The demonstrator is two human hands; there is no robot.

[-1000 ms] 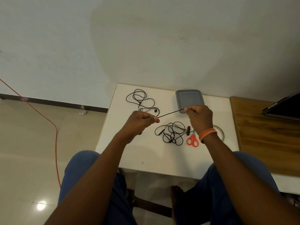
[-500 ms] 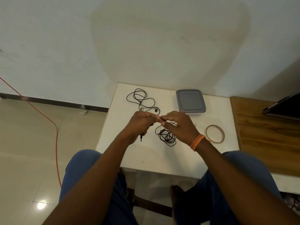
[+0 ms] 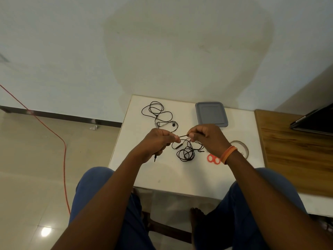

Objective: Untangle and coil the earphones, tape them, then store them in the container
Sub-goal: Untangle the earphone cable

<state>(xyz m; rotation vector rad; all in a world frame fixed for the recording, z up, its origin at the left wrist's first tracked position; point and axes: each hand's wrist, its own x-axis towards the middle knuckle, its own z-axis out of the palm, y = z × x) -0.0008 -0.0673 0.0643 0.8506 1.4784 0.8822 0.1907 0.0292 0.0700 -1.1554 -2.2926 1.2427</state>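
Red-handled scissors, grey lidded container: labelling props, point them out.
Red-handled scissors [image 3: 213, 159], head view, on the finger loops.
Grey lidded container [image 3: 211, 114], head view, on the lid's middle.

Pale wall [image 3: 162, 42], white table [image 3: 171, 177]

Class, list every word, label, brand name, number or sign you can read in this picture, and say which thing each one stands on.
None: no readable text shows anywhere in the picture.
Container lid: plain grey, no label visible.
Tape roll: no print to be made out.
Scissors: only the red handles show, unmarked.
Orange wristband: any marking is too small to tell.
Dark device at the right edge: nothing legible.
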